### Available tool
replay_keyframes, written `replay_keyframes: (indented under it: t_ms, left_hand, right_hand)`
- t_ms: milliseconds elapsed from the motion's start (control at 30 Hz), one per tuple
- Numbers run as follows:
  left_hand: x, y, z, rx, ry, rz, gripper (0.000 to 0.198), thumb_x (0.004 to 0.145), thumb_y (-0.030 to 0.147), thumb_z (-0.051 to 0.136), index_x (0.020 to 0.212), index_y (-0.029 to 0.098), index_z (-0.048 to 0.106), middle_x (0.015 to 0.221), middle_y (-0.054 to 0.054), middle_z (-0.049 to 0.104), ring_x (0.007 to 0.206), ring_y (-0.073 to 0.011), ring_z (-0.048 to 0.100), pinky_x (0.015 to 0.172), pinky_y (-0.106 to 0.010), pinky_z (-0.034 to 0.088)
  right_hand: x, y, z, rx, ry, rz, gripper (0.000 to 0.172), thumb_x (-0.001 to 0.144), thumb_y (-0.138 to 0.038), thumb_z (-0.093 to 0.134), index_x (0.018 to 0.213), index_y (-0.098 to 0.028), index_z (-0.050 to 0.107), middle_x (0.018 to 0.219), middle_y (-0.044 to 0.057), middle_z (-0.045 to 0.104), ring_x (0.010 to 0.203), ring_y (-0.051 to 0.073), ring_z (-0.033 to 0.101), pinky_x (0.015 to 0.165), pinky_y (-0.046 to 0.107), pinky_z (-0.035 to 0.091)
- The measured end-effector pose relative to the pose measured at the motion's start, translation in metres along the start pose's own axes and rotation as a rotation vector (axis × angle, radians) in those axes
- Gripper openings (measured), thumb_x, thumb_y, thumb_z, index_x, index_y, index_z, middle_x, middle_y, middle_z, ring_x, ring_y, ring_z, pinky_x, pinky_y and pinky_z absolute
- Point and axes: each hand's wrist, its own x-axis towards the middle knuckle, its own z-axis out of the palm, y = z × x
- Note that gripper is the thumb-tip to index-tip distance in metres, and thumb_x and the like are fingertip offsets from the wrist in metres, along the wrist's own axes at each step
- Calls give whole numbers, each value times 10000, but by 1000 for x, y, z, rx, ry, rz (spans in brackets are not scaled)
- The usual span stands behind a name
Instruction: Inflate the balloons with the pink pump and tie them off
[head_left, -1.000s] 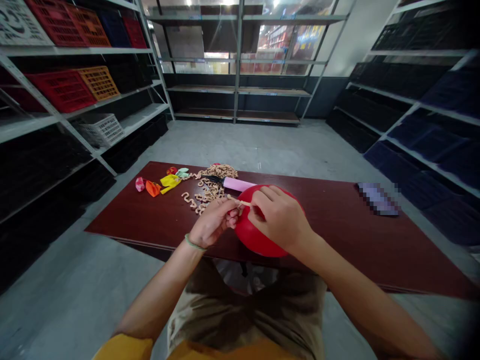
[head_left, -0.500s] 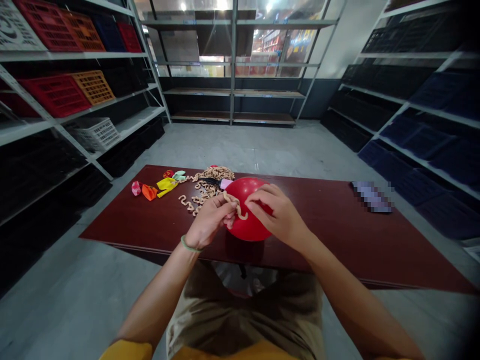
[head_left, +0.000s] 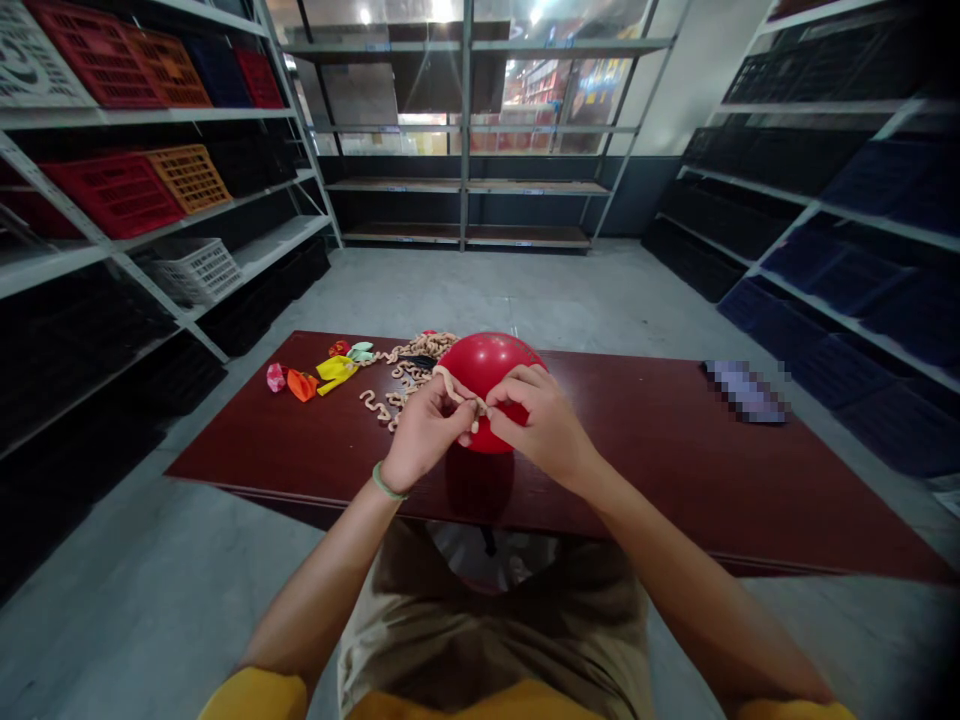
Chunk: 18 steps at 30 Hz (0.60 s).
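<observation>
My left hand is closed on a curly beige cord, thumb pressed against the fingers. One loop of it rises above my knuckles, and a short end hangs below the thumb. My right hand pinches the cord close to the left fingertips; whether the balloon's neck is also in that pinch cannot be made out. Directly behind both hands is an inflated red balloon, its lower part partly covered by my fingers. To the left of the balloon lies a pile of the same curly cord.
On the dark red table lie yellow, orange and pink limp pieces at left. A black thing rests on the cord pile. A blurred flat object lies at right. Shelves with crates line the sides.
My right hand has moved left, so its fingertips now meet the left hand's at the cord. The balloon has shifted slightly up and left, covering the lavender part of the black thing.
</observation>
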Motion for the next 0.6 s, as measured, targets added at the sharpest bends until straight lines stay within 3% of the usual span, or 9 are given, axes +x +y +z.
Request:
replay_keyframes:
  t_ms: [133, 267, 433, 600]
  left_hand:
    - [-1, -11, 2, -124, 73, 87, 186, 818, 275, 689, 838, 164, 542, 584, 44, 594, 402, -56, 490, 384, -159, 384]
    - [-1, -19, 4, -256, 72, 134, 184, 833, 306, 690, 870, 173, 568, 605, 48, 570, 414, -51, 458, 386, -164, 390]
    - [-1, -18, 5, -251, 27, 163, 152, 852, 285, 675, 878, 168, 581, 615, 40, 576, 424, -50, 462, 399, -165, 399]
    - [-1, -14, 6, -225, 65, 148, 179, 825, 301, 700, 852, 169, 582, 612, 44, 572, 425, -55, 466, 390, -171, 393]
  right_hand:
    - [-1, -8, -1, -77, 49, -41, 88, 840, -223, 633, 786, -225, 702, 804, 19, 625, 828, 191, 534, 805, 368, 384]
    - [0, -12, -7, -93, 65, -48, 180, 926, -256, 553, 859, -233, 718, 861, 25, 636, 853, 185, 542, 822, 368, 379]
    - [4, -11, -9, -145, 67, -59, 136, 913, -253, 594, 894, -244, 729, 870, 24, 632, 859, 194, 527, 814, 365, 366]
    - [5, -8, -8, -127, 19, -38, 100, 887, -284, 642, 867, -261, 738, 828, 13, 638, 833, 193, 523, 791, 361, 353]
